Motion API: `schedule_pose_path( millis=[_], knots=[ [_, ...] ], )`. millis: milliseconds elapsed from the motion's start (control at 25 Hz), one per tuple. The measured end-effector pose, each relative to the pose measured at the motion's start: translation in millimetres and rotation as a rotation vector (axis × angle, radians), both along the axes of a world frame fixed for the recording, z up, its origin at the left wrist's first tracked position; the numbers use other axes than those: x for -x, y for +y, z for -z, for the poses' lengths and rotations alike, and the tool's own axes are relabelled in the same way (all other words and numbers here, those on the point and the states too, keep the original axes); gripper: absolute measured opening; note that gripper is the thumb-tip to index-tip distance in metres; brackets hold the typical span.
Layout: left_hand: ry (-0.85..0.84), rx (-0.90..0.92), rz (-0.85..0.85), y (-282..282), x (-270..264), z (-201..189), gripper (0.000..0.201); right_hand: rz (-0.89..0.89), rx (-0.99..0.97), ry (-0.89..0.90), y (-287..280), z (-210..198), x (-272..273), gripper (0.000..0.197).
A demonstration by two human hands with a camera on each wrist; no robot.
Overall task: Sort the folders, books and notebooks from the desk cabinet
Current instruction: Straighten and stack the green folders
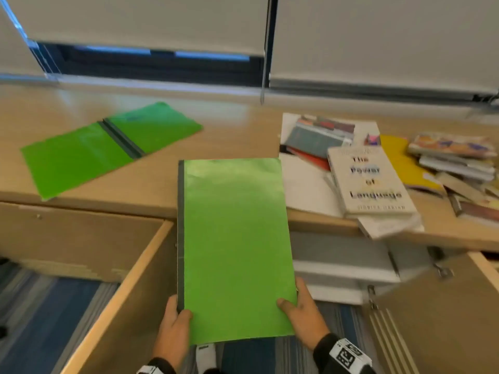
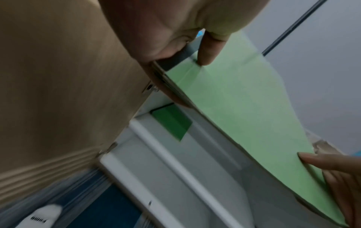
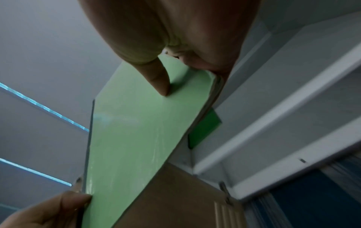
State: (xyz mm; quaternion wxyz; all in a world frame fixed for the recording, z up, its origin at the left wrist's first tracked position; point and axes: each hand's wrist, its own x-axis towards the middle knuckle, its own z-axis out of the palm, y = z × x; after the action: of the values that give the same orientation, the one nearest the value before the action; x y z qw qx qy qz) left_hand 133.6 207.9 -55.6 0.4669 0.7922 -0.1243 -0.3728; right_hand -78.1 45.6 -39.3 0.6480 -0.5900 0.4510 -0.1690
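Holding green folder (image 1: 237, 247) by near corners, above open cabinet (image 1: 343, 255).
Left hand (image 1: 174, 329) clamped on dark spine corner, right hand (image 1: 303, 310) on opposite corner, thumbs on top; 2nd green folder (image 1: 108, 147) open on desk (image 1: 243, 125).

Green folder (image 1: 237, 247) closed, held over open cabinet (image 1: 343, 255).

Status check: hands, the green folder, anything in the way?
Both hands, left hand and right hand, grip green folder off the desk. Open folder left, book pile right.
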Motion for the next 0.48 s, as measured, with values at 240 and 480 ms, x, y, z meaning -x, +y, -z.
schedule_pose_path(
  millis=[240,480],
  knots=[
    [0.183,-0.207,0.049,100,84,53,0.036,-0.043,-0.218,0.110,95,64,93,0.040],
    [0.177,-0.311,0.067,110,96,65,0.034,0.059,-0.350,0.247,137,121,117,0.068]
  ],
)
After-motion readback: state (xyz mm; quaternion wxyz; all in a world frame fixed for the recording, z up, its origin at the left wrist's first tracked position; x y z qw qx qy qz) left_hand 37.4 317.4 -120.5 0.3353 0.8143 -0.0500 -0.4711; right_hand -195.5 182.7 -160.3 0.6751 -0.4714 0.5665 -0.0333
